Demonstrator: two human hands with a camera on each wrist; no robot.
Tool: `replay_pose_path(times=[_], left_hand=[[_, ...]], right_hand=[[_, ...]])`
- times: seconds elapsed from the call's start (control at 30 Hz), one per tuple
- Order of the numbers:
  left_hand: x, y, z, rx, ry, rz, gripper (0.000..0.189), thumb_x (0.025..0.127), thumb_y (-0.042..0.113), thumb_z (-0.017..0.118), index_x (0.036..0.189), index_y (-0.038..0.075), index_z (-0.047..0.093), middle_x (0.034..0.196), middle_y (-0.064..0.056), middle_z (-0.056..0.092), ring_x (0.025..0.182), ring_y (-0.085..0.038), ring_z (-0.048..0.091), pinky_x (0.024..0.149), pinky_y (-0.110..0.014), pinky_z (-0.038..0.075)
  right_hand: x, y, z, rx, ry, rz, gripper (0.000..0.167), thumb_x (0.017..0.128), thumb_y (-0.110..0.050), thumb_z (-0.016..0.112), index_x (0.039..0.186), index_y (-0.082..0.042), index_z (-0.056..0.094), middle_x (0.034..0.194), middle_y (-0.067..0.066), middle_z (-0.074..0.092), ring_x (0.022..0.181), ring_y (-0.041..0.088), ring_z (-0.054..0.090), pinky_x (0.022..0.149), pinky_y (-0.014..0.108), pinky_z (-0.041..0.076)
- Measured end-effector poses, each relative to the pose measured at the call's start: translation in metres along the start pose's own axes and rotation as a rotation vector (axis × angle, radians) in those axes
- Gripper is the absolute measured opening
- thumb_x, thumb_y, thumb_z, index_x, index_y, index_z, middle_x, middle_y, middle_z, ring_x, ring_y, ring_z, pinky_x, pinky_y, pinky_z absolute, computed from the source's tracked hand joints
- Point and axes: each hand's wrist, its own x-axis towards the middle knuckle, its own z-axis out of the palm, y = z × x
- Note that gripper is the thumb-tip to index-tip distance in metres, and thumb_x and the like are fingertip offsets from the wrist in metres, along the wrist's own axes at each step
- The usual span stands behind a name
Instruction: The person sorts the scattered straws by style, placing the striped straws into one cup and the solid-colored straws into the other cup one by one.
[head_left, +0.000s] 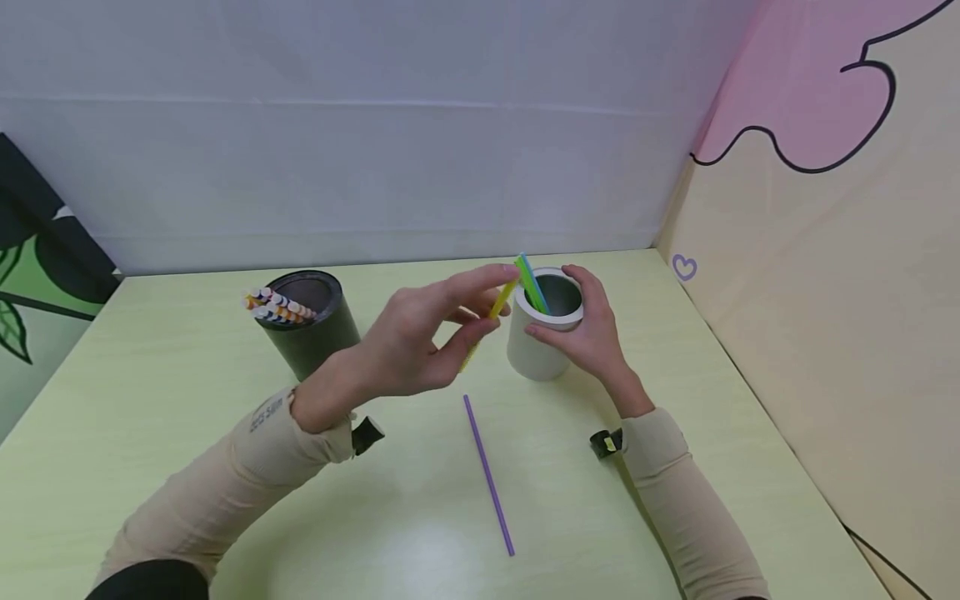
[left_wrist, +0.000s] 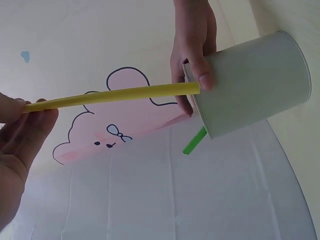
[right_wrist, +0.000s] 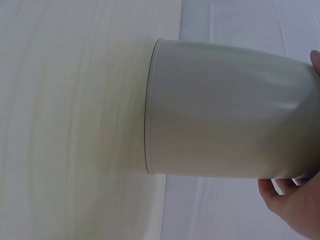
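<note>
Between thumb and fingers, my left hand (head_left: pixel 405 342) pinches a yellow drinking straw (left_wrist: pixel 135 94), held up to the left of a white cup (head_left: pixel 542 354). In the left wrist view the straw's far end overlaps the cup's rim. My right hand (head_left: pixel 596 333) grips the cup near its top, with thumb and fingers on either side. A green straw (head_left: pixel 534 292) and a blue straw (head_left: pixel 528 268) lean inside the cup and stick out over its rim. The right wrist view shows the cup's smooth side and its base at the table.
A purple straw (head_left: pixel 489 475) lies on the pale table (head_left: pixel 420 533) in front of the hands. To the left stands a black cup (head_left: pixel 318 337) holding several striped straws (head_left: pixel 281 307), partly behind my left wrist. A grey-white curtain (head_left: pixel 375 167) closes off the back; a printed wall stands at the right.
</note>
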Motion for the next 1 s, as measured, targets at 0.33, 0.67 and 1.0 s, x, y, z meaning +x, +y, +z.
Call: replay_pose_path(times=[0.33,0.67,1.0], left_hand=[[0.003,-0.017,0.001,-0.075,0.154,-0.048,0.058,0.081,-0.013,0.066,0.129,-0.004,0.036,0.09,-0.016,0.068,0.079,-0.022,0.07,0.07,-0.029,0.057],[0.007,-0.04,0.009,-0.2,0.438,-0.182,0.058,0.082,-0.019,0.061,0.127,-0.007,0.027,0.089,-0.02,0.064,0.076,-0.029,0.069,0.07,-0.036,0.058],[0.007,-0.058,0.02,-0.28,0.611,-0.265,0.057,0.087,-0.012,0.06,0.131,0.001,0.025,0.088,-0.027,0.061,0.076,-0.023,0.07,0.071,-0.041,0.057]], right_hand=[[0.001,0.002,0.001,-0.009,-0.006,0.011,0.091,0.07,-0.033,0.086,0.143,-0.014,0.036,0.142,0.007,0.041,0.127,0.024,0.041,0.1,0.052,0.041],[0.0,0.001,0.001,-0.003,-0.006,0.01,0.09,0.069,-0.032,0.086,0.143,-0.014,0.037,0.142,0.007,0.041,0.127,0.024,0.041,0.099,0.051,0.041],[0.001,0.002,0.001,-0.012,0.005,-0.005,0.091,0.069,-0.031,0.087,0.142,-0.013,0.037,0.142,0.007,0.041,0.127,0.024,0.041,0.099,0.05,0.042]])
